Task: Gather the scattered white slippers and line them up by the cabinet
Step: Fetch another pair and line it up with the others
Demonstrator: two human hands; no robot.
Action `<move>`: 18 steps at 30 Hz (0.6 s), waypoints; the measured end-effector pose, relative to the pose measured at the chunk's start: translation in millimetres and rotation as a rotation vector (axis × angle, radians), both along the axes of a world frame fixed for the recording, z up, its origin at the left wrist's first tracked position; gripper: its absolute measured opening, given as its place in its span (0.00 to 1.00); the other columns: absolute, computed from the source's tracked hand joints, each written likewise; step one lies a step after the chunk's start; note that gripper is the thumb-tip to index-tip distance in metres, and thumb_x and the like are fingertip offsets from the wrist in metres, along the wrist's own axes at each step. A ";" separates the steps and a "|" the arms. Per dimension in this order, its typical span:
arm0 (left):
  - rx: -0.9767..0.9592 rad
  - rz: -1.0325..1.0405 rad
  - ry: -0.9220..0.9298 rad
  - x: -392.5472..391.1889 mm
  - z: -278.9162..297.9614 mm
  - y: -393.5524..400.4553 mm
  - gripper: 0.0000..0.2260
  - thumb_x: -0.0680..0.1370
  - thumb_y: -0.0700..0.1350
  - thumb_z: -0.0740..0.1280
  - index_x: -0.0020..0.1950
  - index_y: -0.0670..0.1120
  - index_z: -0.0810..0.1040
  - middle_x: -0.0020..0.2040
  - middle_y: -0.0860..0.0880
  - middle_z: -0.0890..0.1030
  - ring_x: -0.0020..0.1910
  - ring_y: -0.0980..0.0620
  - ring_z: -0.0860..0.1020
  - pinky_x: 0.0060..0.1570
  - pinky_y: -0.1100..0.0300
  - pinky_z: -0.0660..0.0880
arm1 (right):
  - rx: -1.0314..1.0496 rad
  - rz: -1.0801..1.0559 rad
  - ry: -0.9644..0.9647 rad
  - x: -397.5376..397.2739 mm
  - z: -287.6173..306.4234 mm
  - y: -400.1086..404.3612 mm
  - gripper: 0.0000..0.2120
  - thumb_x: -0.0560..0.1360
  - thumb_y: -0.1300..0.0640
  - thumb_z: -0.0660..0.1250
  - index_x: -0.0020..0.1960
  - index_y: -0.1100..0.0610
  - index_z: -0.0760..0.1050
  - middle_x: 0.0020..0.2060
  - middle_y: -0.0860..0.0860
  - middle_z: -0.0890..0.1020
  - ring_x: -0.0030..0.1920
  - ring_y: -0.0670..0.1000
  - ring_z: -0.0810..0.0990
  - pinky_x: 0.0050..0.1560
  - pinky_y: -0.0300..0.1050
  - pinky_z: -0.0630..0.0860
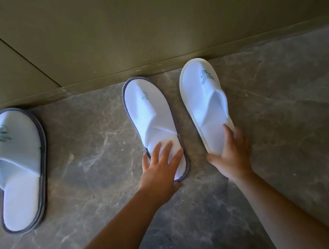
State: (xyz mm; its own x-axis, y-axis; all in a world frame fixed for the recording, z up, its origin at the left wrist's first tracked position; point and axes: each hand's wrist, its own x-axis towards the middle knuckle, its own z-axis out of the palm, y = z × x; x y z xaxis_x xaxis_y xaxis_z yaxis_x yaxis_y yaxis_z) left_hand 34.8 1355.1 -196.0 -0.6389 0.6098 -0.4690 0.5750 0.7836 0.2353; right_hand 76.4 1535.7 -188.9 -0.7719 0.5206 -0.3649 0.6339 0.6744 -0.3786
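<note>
White slippers at the cabinet (149, 24) — left hand (161, 165) flat on grey-trimmed slipper (150, 115), right hand (231, 151) gripping cream-trimmed slipper (203, 96).

Veined grey marble floor (103, 130) — olive panelling (149, 24)

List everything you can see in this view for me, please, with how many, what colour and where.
Grey-trimmed slippers: two in full view, white with grey edging; one at left, one in the middle with its toe at the cabinet base. A sliver of another grey edge shows at the far left border.
White-trimmed slipper: one, all white with a cream sole edge, right of the middle one, toe toward the cabinet.
Cabinet: one, olive-brown panels, across the top.
Floor: grey-brown marble with pale veins, under everything.
Left hand: flat on the heel of the middle slipper.
Right hand: gripping the heel of the white-trimmed slipper.
</note>
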 end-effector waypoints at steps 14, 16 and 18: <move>-0.003 -0.012 -0.007 -2.6 0.7 -7.7 0.35 0.72 0.57 0.64 0.72 0.56 0.46 0.76 0.49 0.45 0.75 0.44 0.41 0.71 0.40 0.45 | 0.029 -0.034 -0.014 -5.1 -5.9 -20.4 0.42 0.64 0.52 0.72 0.71 0.55 0.54 0.69 0.62 0.58 0.67 0.63 0.58 0.65 0.57 0.59; -0.007 -0.016 -0.013 -3.0 0.7 -10.1 0.36 0.72 0.58 0.64 0.72 0.56 0.45 0.76 0.49 0.44 0.75 0.44 0.41 0.71 0.41 0.44 | 0.035 -0.033 -0.028 -5.0 -6.2 -21.1 0.42 0.65 0.51 0.72 0.71 0.55 0.53 0.70 0.62 0.58 0.67 0.64 0.58 0.66 0.57 0.60; -0.019 -0.025 -0.025 -3.8 2.4 -11.9 0.37 0.72 0.58 0.64 0.72 0.56 0.44 0.76 0.49 0.43 0.75 0.44 0.41 0.71 0.40 0.44 | 0.053 -0.031 -0.050 -4.2 -5.5 -22.5 0.41 0.66 0.49 0.71 0.71 0.54 0.52 0.70 0.62 0.57 0.68 0.63 0.57 0.67 0.58 0.59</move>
State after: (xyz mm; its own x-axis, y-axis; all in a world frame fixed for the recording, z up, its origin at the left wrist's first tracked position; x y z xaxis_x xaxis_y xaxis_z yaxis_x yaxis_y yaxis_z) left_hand 31.0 1343.2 -193.6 -0.6113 0.6162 -0.4965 0.5888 0.7734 0.2348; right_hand 72.2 1513.2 -194.5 -0.7362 0.5640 -0.3740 0.6724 0.6722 -0.3100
